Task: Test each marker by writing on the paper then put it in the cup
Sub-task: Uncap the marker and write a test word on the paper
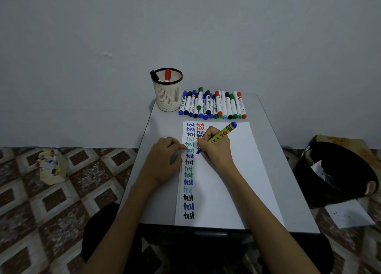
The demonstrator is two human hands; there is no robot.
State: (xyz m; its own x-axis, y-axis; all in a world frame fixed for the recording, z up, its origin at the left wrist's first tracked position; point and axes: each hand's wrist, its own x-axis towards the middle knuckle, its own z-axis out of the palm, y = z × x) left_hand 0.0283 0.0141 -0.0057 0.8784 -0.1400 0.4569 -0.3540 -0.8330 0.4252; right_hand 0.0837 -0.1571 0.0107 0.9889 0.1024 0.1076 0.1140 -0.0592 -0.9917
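The right hand (214,150) grips the yellow marker (221,134), tip on the paper (237,170), tail slanting far-right; the cup (167,96) stands far-left, probably nearer the loosely resting left hand (162,160).

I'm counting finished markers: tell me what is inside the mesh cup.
Two markers stand in the cup, poking above its rim: a black-capped marker leaning left and a red-capped marker. The mesh wall hides their lower parts and anything shorter.
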